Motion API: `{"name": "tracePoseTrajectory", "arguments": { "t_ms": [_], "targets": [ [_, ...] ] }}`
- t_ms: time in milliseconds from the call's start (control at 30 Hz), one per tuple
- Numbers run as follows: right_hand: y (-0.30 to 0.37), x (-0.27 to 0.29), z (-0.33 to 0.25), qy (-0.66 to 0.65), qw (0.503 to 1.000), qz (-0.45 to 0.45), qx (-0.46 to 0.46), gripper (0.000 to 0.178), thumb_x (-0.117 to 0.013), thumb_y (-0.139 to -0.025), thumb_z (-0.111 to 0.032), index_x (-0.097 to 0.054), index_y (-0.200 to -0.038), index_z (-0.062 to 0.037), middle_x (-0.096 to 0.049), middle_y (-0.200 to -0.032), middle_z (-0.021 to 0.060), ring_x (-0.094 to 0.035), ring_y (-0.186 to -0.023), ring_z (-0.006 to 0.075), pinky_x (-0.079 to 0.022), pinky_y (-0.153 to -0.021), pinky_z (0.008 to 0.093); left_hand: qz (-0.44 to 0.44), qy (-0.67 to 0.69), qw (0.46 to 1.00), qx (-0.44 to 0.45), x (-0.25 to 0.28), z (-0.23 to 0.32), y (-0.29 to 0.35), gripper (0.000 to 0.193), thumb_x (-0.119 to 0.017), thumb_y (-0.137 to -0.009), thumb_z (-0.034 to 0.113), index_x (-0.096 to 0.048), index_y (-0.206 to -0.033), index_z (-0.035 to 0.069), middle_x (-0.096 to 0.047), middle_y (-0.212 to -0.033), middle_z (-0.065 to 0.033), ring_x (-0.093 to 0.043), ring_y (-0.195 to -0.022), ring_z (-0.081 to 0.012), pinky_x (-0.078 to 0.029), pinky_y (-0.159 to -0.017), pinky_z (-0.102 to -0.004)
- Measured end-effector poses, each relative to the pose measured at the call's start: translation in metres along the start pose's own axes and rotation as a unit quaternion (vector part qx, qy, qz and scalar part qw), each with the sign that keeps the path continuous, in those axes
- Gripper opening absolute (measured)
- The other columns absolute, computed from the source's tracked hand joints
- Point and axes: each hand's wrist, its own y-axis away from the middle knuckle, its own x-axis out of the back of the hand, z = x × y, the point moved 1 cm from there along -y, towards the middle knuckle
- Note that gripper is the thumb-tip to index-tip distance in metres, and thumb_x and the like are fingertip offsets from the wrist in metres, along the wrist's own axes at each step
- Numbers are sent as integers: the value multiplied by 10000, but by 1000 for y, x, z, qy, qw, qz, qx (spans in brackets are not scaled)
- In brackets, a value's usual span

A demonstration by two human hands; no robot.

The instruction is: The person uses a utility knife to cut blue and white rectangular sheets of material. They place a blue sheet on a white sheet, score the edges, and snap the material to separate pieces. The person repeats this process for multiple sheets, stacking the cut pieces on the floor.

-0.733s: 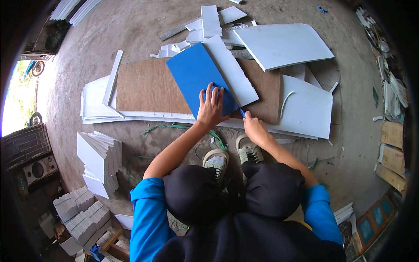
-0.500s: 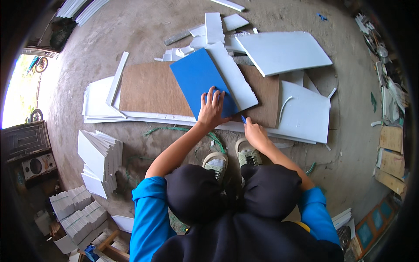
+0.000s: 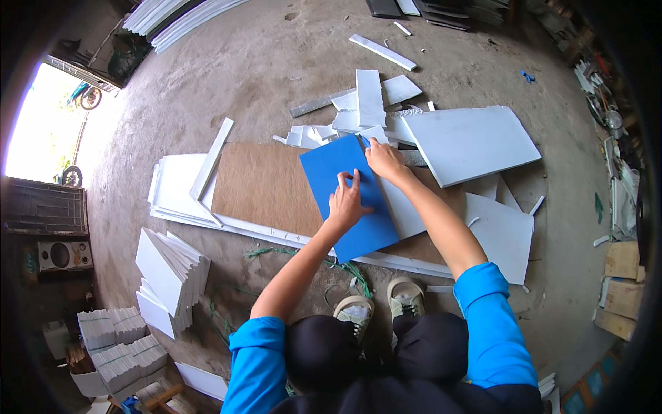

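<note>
My left hand (image 3: 347, 201) presses its spread fingertips and thumb onto a flat blue rectangular board (image 3: 338, 162). Under the blue board lies a white foam board (image 3: 405, 214), which shows along its right side. My right hand (image 3: 384, 159) is closed around a small blue utility knife (image 3: 365, 141), mostly hidden in the fingers, at the far right corner of the blue board. Both boards rest on a brown wooden board (image 3: 265, 186), with larger white sheets (image 3: 500, 234) beneath it.
White offcuts (image 3: 371, 96) and a thick white panel (image 3: 472, 145) lie just beyond the boards. A stack of white pieces (image 3: 172, 276) stands at left, near bundled white stacks (image 3: 114, 345). Green string (image 3: 358, 276) lies before my shoes (image 3: 407, 298).
My right hand has moved from the blue board's near corner to its far corner with the utility knife. My left hand stays on the board, its fingers more bent. The view has shifted.
</note>
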Motion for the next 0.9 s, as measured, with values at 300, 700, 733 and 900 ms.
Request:
{"name": "tracePoseTrajectory", "arguments": {
  "t_ms": [300, 700, 733, 900],
  "targets": [
    [-28, -16, -5, 45, 999, -14, 8, 275, -391, -875, -234, -481, -977, 4, -610, -812, 253, -610, -771, 392, -480, -701, 487, -50, -96, 994, -32, -6, -6, 3, 1283, -777, -409, 547, -130, -1353, -33, 18, -1402, -286, 53, -1273, -497, -104, -785, -786],
    [-36, 15, -32, -22, 967, -210, -139, 261, -409, -786, -94, -619, -888, 23, -622, -855, 245, -637, -774, 332, -494, -759, 411, -119, -145, 982, 14, -17, -2, -8, 1414, -744, -388, 633, 42, -1360, -30, 156, -1391, -280, 177, -1251, -494, -56, -781, -790],
    [-25, 14, -31, -26, 964, -230, -132, 260, -403, -787, -90, -613, -884, 29, -622, -824, 246, -639, -749, 330, -495, -753, 414, -120, -148, 982, 16, -17, -4, -7, 1418, -741, -386, 638, 47, -1360, -26, 161, -1392, -273, 178, -1253, -489, -57, -784, -789],
    [93, -3, 11, -91, 970, -204, -90, 257, -365, -856, -146, -492, -929, 65, -598, -722, 262, -608, -599, 357, -493, -623, 454, -121, -154, 980, 33, -14, -6, -4, 1434, -726, -372, 672, 55, -1366, -5, 169, -1404, -239, 184, -1264, -460, -63, -796, -784]
  ]
}}
